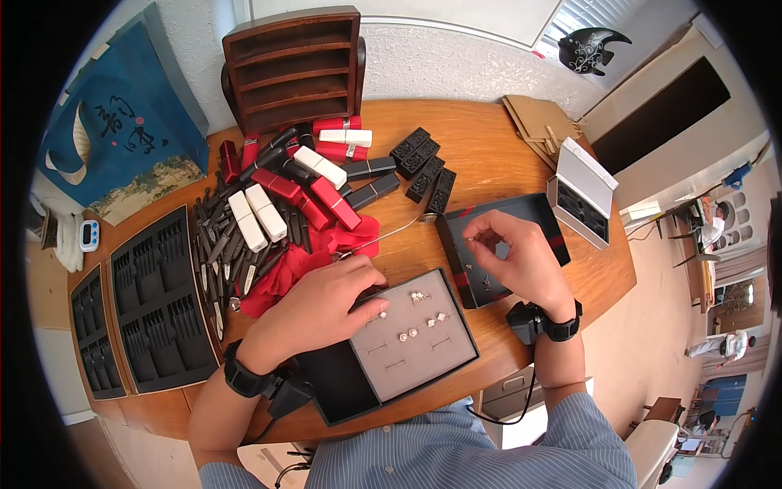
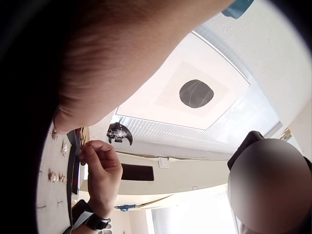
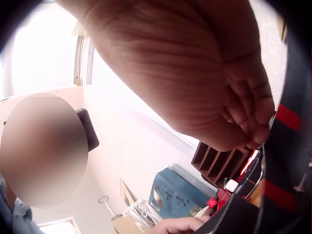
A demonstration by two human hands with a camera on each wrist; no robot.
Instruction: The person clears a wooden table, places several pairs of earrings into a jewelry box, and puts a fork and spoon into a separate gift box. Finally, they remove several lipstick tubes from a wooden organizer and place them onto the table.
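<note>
My left hand (image 1: 314, 301) is at the far edge of a black jewelry box (image 1: 336, 387), fingers beyond the edge and thumb on the inner side. Inside it, a grey slotted pad (image 1: 419, 371) carries several sparkling earrings (image 1: 408, 334). The thumb tip lies close to one earring (image 2: 54, 134) in the left wrist view. My right hand (image 1: 517, 257) is raised over a second black box (image 1: 533, 213) with red ribbon, thumb and forefinger pinched together on a tiny earring (image 1: 470, 239), mostly hidden. Small pieces of jewelry (image 1: 487, 283) lie in that second box.
Red, white and black cases (image 1: 336, 204) heap up behind my left hand, beside dark slim pieces and red petals. Black trays (image 1: 163, 297) stand left, a wooden rack (image 1: 293, 65) at the back. An open white box (image 1: 582, 191) and brown paper bags (image 1: 542, 126) are right.
</note>
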